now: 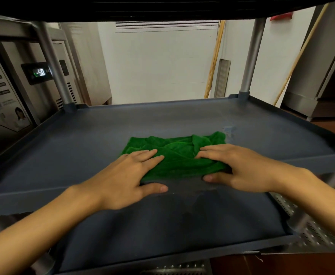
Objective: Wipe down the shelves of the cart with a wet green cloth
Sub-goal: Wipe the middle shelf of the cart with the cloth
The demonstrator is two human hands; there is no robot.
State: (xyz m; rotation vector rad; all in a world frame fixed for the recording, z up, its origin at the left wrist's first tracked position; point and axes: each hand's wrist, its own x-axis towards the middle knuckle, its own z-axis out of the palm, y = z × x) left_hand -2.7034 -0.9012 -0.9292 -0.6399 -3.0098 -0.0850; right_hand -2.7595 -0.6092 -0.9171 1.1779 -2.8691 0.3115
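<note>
A crumpled green cloth (174, 155) lies on the dark blue middle shelf (83, 143) of the cart. My left hand (127, 175) presses flat on the cloth's left edge, fingers straight, thumb on the shelf below it. My right hand (240, 167) lies on the cloth's right side, fingers spread over it and thumb tucked under its near edge. A lower blue shelf (162, 231) shows beneath my forearms. The shelf above is a dark band across the top of the view.
Grey cart posts stand at the far left (53, 62) and far right (252, 56) corners. A steel fridge with a lit display (37, 72) is on the left. Wooden poles (214, 60) lean on the wall behind. A perforated metal surface (309, 231) lies at lower right.
</note>
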